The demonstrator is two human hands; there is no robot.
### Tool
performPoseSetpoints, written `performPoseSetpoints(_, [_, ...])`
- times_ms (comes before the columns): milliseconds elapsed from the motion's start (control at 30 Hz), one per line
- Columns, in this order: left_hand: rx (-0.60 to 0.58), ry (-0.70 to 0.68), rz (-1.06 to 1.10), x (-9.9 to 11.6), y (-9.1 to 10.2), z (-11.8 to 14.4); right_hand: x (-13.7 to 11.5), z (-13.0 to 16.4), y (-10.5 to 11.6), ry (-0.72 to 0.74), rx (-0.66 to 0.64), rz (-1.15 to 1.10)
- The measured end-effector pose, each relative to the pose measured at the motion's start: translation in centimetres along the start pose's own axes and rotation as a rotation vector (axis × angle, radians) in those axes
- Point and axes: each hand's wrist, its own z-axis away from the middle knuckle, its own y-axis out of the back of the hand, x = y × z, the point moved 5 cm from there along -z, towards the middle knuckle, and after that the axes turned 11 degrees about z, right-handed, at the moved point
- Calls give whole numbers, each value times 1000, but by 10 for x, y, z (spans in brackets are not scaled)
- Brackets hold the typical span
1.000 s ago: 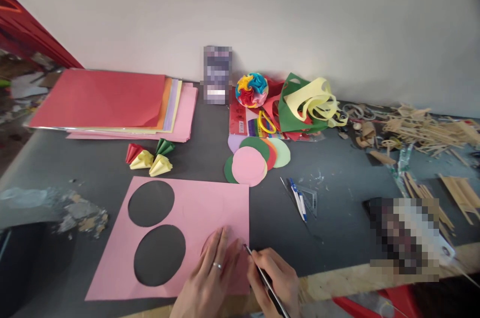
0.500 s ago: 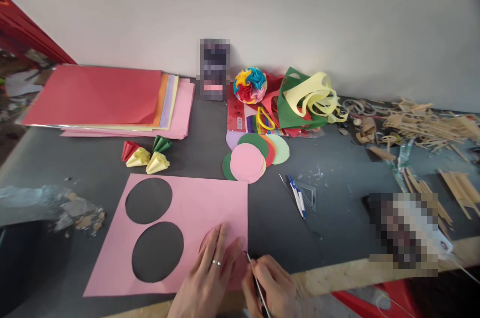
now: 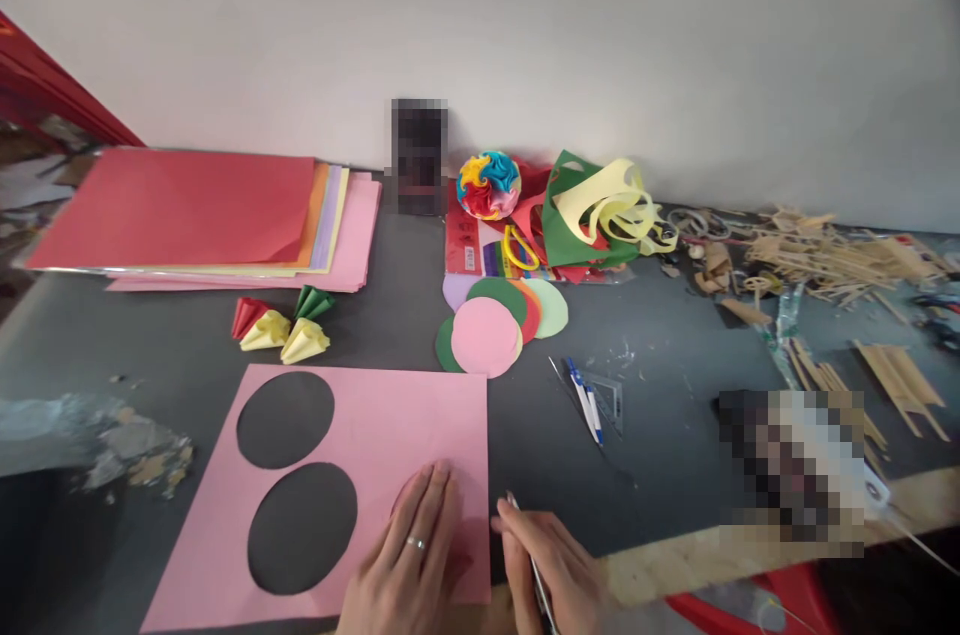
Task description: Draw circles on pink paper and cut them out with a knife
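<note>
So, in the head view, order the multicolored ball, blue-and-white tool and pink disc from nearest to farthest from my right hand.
1. Blue-and-white tool: ahead, slightly right of your right hand.
2. Pink disc: ahead, leftward.
3. Multicolored ball: farther back, behind the disc.

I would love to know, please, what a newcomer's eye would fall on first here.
Probably the big pink sheet at the front, with two round holes in its left part and the left hand resting on its right. Next, perhaps, the ruffled multicoloured ball near the wall, and the red sheet topping the paper stack at the back left.
</note>
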Motion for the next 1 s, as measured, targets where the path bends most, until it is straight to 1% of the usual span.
performPoseSetpoints(67, [39, -11, -1, -1, 0, -2, 0, -9, 1, 71, -70, 79])
performPoseSetpoints(133, [62, -12, 6, -1, -2, -2, 0, -16, -1, 99, -139, 175])
performPoseSetpoints(167, [72, -10, 10, -1, -3, -2, 1, -19, -1, 85, -149, 197])
performPoseSetpoints(233, [78, -14, 11, -1, -4, -2, 1, -22, -1, 75, -141, 185])
performPoseSetpoints(333, [81, -34, -8, -3, -2, -5, -1, -23, -2, 135, -135, 171])
performPoseSetpoints(400, [101, -15, -3, -7, 1, -7, -1, -23, -3, 139, -146, 208])
performPoseSetpoints(467, [126, 6, 18, -9, 4, -9, 0, -23, -4, 110, -152, 228])
performPoseSetpoints(533, [132, 22, 49, -10, 4, -9, -1, -24, -3, 103, -140, 218])
performPoseSetpoints(600, [145, 70, 75, -11, 2, -8, -4, -26, -1, 112, -111, 171])
performPoseSetpoints(667, [160, 121, 94, -12, 0, -6, -7, -27, -1, 58, -88, 88])
performPoseSetpoints(700, [167, 131, 97, -13, -1, -5, -9, -28, -1, -5, -76, 31])
performPoseSetpoints(800, [152, 103, 86, -13, -6, 0, -12, -21, -9, -278, -14, -129])
performPoseSetpoints(867, [124, 75, 65, -12, -10, 4, -14, -13, -18, -416, 11, -172])
performPoseSetpoints(933, [86, 73, 63, -10, -15, 9, -14, -6, -27, -485, -2, -172])
performPoseSetpoints(1000, [68, 119, 88, -8, -20, 13, -10, 0, -33, -523, -25, -178])
